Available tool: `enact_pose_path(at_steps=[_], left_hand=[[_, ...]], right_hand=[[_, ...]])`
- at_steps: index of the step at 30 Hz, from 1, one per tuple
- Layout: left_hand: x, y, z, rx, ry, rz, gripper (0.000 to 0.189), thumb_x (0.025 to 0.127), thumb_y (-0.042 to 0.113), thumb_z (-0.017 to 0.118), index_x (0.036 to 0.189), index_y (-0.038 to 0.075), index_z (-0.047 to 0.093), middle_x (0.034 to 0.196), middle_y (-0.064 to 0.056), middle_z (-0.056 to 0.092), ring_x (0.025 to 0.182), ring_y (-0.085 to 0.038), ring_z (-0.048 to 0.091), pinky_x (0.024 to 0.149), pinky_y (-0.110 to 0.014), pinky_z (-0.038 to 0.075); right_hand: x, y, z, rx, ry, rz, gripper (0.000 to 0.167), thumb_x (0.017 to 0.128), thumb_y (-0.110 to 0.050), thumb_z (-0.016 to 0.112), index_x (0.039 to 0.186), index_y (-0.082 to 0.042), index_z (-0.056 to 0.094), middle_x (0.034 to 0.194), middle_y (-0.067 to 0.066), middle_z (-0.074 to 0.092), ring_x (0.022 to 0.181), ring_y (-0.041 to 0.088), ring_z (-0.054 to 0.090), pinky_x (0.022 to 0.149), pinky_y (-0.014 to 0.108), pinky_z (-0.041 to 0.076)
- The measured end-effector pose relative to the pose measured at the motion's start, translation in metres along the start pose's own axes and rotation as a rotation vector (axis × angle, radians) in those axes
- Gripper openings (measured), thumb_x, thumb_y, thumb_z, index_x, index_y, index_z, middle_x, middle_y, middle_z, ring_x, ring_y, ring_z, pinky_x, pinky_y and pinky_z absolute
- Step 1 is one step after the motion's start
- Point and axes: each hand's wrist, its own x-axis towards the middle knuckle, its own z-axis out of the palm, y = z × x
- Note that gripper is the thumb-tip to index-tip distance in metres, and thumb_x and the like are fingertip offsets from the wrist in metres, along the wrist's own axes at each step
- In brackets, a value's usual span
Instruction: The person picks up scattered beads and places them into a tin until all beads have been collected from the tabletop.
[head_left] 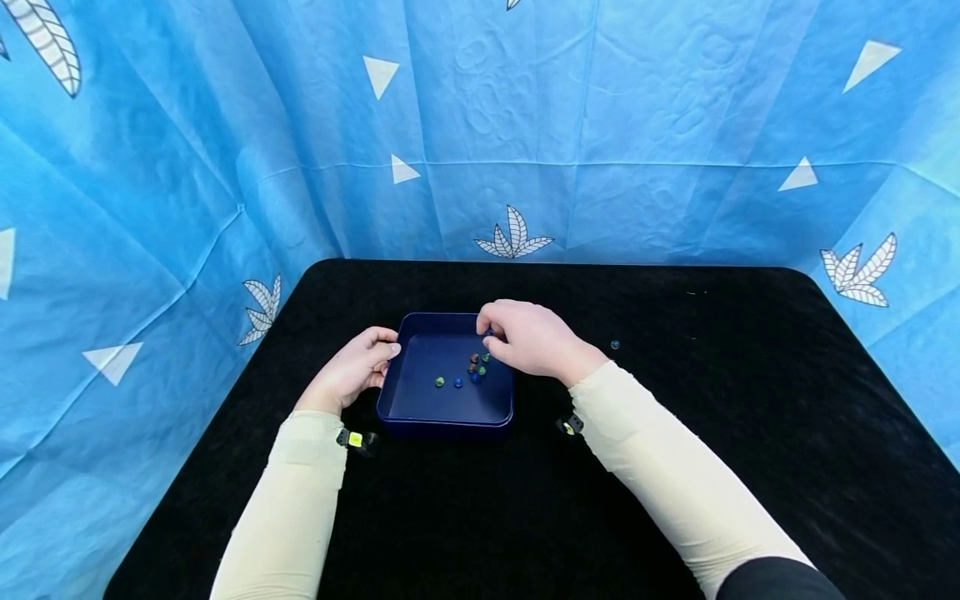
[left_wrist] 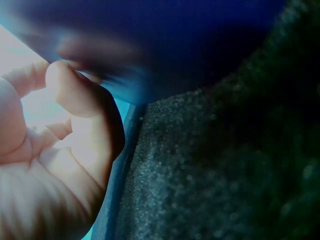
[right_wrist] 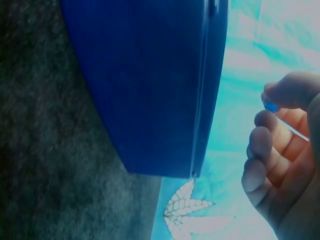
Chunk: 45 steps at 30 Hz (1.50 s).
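Observation:
A dark blue rectangular tray (head_left: 420, 358) stands on the black table, several glass marbles (head_left: 475, 368) lying loose on its floor, mostly toward the right. My left hand (head_left: 352, 367) grips the tray's left wall; in the left wrist view its thumb (left_wrist: 75, 90) lies along the outside of the blue wall. Over the tray's far right corner is my right hand (head_left: 536, 337). Between its thumb and fingertips it pinches a blue marble (right_wrist: 271, 105), seen clearly in the right wrist view, above the level of the rim.
A single marble (head_left: 615, 344) lies on the black cloth (head_left: 720, 400) to the right of the tray, beyond my right wrist. Blue curtains (head_left: 645, 125) with white leaf and triangle prints hang behind and beside the table.

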Motion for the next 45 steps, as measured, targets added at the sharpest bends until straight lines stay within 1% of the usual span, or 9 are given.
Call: enact_pose_path(at_steps=[3,9,17,18,21,24,29,35,45], left_hand=[[0.0,0.0,0.001,-0.001,0.002,-0.002,0.046,0.104,0.017,0.055,0.14,-0.006,0.035,0.098,-0.01,0.054,0.065,-0.009,0.052,0.057,-0.025,0.051],[0.0,0.0,0.001,0.004,0.007,-0.002,0.047,0.104,0.017,0.055,0.14,-0.006,0.035,0.096,-0.01,0.055,0.066,-0.009,0.051,0.057,-0.025,0.051],[-0.001,0.002,0.002,0.002,0.008,-0.011,0.048,0.104,0.017,0.054,0.141,-0.006,0.034,0.098,-0.011,0.055,0.066,-0.01,0.051,0.057,-0.026,0.05],[-0.003,0.005,0.003,-0.002,0.005,-0.015,0.048,0.104,0.016,0.054,0.142,-0.006,0.033,0.098,-0.011,0.055,0.065,-0.01,0.051,0.057,-0.026,0.05],[-0.004,0.005,0.003,-0.006,0.002,-0.013,0.049,0.104,0.016,0.054,0.142,-0.006,0.033,0.097,-0.01,0.055,0.065,-0.01,0.051,0.057,-0.026,0.05],[-0.004,0.006,0.003,-0.006,0.004,-0.009,0.048,0.104,0.016,0.054,0.142,-0.006,0.033,0.098,-0.011,0.055,0.065,-0.01,0.051,0.057,-0.026,0.05],[-0.001,0.002,0.002,-0.004,0.009,-0.002,0.048,0.104,0.017,0.055,0.14,-0.006,0.034,0.098,-0.011,0.055,0.066,-0.01,0.051,0.057,-0.026,0.05],[0.0,0.0,0.001,0.001,0.004,0.0,0.047,0.104,0.017,0.055,0.14,-0.006,0.035,0.096,-0.008,0.055,0.065,-0.009,0.051,0.057,-0.026,0.05],[-0.001,0.001,0.002,0.022,0.013,0.001,0.046,0.104,0.017,0.053,0.14,-0.006,0.035,0.095,-0.008,0.057,0.066,-0.009,0.052,0.057,-0.025,0.05]], right_hand=[[0.004,-0.002,0.001,-0.003,0.0,-0.008,0.015,0.098,-0.024,0.064,0.112,-0.019,0.067,0.087,-0.006,0.053,0.075,0.013,0.051,0.068,0.032,0.045],[0.01,-0.007,0.001,-0.002,0.008,-0.017,0.012,0.098,-0.024,0.063,0.11,-0.022,0.066,0.087,-0.005,0.054,0.075,0.012,0.052,0.068,0.032,0.045],[0.011,-0.011,0.001,0.009,-0.008,-0.016,0.014,0.099,-0.024,0.063,0.112,-0.021,0.066,0.091,-0.002,0.057,0.077,0.013,0.052,0.069,0.031,0.046],[0.011,-0.011,0.002,0.01,-0.009,-0.015,0.014,0.099,-0.024,0.063,0.112,-0.021,0.066,0.091,-0.002,0.057,0.077,0.013,0.052,0.069,0.032,0.045],[0.011,-0.01,0.003,0.002,-0.011,-0.008,0.013,0.099,-0.025,0.063,0.111,-0.023,0.065,0.091,-0.003,0.057,0.077,0.012,0.052,0.068,0.031,0.045],[0.012,-0.009,0.003,0.002,-0.014,-0.008,0.015,0.099,-0.025,0.063,0.113,-0.021,0.066,0.092,-0.003,0.057,0.077,0.012,0.052,0.069,0.032,0.046],[0.012,-0.007,0.003,0.003,-0.019,-0.012,0.016,0.099,-0.025,0.063,0.114,-0.02,0.066,0.09,-0.005,0.055,0.078,0.012,0.052,0.07,0.032,0.046],[0.01,-0.003,0.006,-0.002,-0.014,-0.004,0.011,0.098,-0.026,0.063,0.109,-0.025,0.065,0.088,-0.007,0.054,0.075,0.011,0.052,0.068,0.031,0.045],[0.002,0.009,0.003,0.021,0.011,0.019,0.011,0.097,-0.025,0.062,0.106,-0.023,0.069,0.085,-0.009,0.054,0.073,0.011,0.052,0.066,0.032,0.044]])
